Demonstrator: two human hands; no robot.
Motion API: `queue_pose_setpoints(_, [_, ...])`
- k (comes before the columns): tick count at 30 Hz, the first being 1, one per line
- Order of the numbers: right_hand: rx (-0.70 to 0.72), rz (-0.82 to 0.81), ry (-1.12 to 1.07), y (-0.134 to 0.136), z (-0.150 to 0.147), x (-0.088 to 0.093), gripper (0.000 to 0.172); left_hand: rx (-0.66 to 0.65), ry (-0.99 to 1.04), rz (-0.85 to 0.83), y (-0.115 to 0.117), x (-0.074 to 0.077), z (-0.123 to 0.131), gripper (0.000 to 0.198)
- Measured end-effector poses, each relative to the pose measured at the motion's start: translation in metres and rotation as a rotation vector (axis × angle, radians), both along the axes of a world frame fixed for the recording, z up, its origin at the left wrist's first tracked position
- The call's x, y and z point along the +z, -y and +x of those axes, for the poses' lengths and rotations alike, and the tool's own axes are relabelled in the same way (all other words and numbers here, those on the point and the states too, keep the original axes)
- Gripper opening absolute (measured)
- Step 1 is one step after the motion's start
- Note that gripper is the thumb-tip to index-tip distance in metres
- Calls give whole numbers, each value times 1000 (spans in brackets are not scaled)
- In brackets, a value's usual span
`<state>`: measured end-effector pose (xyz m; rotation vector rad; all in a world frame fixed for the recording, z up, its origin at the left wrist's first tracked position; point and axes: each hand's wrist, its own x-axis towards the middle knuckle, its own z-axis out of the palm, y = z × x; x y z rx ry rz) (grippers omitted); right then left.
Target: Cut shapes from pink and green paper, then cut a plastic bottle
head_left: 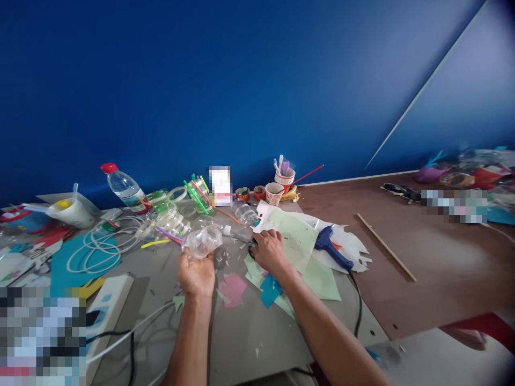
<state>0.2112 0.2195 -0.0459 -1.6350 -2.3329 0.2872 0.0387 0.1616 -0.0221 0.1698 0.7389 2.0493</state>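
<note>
- Head view: clear, rounded plastic piece (204,242) cradled in the left hand (198,274), palm up, fingers part-curled, over grey tabletop (237,343).
- Right hand (269,249): fingers bent down at black-handled scissors (251,251); whether gripping, cannot tell.
- Pale green paper (300,236): thin, beside it.

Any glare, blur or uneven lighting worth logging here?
Head view: soft sheen on the brown table; head view: blue wall brightens toward the right, top-right corner dark; head view: pixelation hides several patches; head view: clear plastic piece in the left hand looks soft-edged.
</note>
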Motion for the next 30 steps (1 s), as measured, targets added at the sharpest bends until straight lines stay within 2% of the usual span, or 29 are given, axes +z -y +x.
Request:
queue_pose_setpoints(7, [16,-5,23,3,1,0,26,-39,33,-33,0,0,6,32])
queue_pose_setpoints(22, [7,14,-21,5,2,8,23,-32,-59,-60,-3,-7,7,26])
queue_pose_setpoints(27, [-74,-75,-193,-3,10,13,24,23,-16,-110,-5,-10,6,21])
queue_pose_setpoints(30, [-102,-235,-491,-13,18,14,20,33,22,-149,-5,-12,3,19])
